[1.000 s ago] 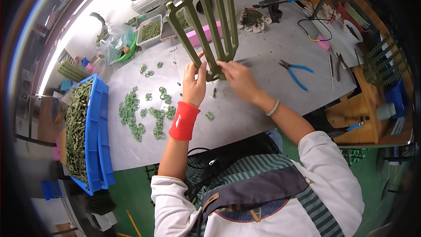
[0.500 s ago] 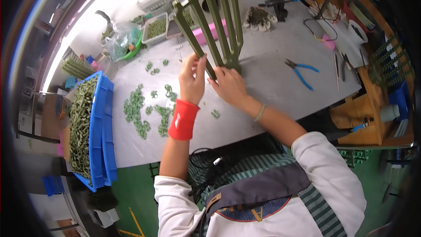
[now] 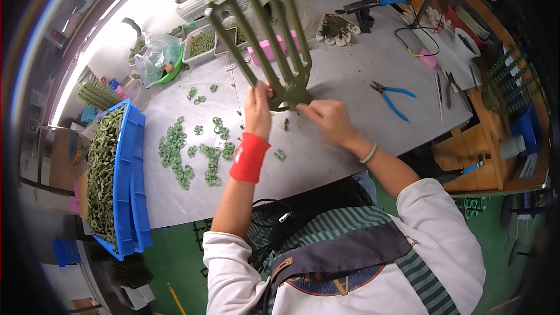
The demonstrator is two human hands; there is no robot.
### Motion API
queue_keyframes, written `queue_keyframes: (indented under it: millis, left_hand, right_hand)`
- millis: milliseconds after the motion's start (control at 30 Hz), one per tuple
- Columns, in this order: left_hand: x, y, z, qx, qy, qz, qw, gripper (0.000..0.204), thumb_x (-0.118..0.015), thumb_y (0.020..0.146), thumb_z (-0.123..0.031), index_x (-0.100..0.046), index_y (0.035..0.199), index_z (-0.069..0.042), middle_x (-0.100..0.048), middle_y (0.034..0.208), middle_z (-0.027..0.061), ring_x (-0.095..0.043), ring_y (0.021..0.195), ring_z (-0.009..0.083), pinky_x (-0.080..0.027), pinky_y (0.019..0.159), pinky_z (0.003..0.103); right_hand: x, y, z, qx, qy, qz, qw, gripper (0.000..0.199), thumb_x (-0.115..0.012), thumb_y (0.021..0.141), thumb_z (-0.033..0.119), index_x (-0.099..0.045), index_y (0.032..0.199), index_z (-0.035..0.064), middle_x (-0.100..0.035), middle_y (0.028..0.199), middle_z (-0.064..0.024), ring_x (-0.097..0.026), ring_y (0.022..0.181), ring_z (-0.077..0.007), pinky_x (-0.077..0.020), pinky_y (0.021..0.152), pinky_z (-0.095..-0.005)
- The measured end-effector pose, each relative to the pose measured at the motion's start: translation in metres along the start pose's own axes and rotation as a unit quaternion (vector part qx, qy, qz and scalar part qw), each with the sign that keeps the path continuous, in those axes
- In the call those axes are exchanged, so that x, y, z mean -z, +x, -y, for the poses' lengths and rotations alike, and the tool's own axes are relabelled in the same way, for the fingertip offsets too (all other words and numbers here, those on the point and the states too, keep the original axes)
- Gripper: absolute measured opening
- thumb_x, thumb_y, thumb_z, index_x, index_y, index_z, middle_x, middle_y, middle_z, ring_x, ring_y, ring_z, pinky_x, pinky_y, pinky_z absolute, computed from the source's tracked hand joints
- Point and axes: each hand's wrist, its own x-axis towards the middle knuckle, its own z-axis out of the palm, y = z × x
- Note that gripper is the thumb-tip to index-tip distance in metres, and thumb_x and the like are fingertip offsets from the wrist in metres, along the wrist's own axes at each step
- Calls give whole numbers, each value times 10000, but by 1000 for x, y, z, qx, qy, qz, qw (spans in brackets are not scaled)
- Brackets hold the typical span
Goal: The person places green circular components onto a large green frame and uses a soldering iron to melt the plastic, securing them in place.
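High over the counter (image 3: 361,64), the olive-green frame (image 3: 296,88) is standing tilted, its slats fanning away from the person; whether its base is touching the metal, I'm not able to tell. The left hand (image 3: 257,111) is clamping the lower left corner, thumb and fingers closing around the edge, and it's looking like the anchor here. Across from it, the right hand (image 3: 332,121) is curling in, fingers bunching at the near edge of the base; blur is hiding whether they're pinching or merely pressing, so I'm not calling that.

What is good handling asking for? The left hand is doing best by holding firm and low, since all that height is likely to be tipping the frame if the grip is slackening. The right hand is probably better off guiding close to the solid base than pulling on a thin slat, which could be bending. And 2 hazards are worth watching: green curled pieces (image 3: 172,149) are lying left of the red wristband (image 3: 249,157), where a wide sweep could be scattering them, and blue-handled pliers (image 3: 399,90) are resting off to the right.
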Motion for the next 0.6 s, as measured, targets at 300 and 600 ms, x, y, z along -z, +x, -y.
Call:
queue_keyframes:
  millis: [300, 600]
  left_hand:
    - [52, -15, -50, 261, -457, -30, 850, 410, -304, 1033, -352, -469, 829, -36, -549, 1217, 263, -539, 1168, 335, -462, 1005, 448]
    - [47, -42, -68, 310, -389, 1, 867, 387, -326, 1030, -361, -493, 847, -63, -602, 1135, 189, -589, 1072, 275, -506, 937, 394]
  right_hand:
    - [43, 8, -12, -238, 249, -11, 939, 250, -595, 907, 120, -602, 1129, 4, -632, 871, -61, -603, 732, -126, -493, 696, -271]
    - [66, 51, 61, -303, 533, 76, 786, 428, -538, 967, 331, -515, 1208, -22, -640, 938, -57, -610, 812, -108, -502, 736, -256]
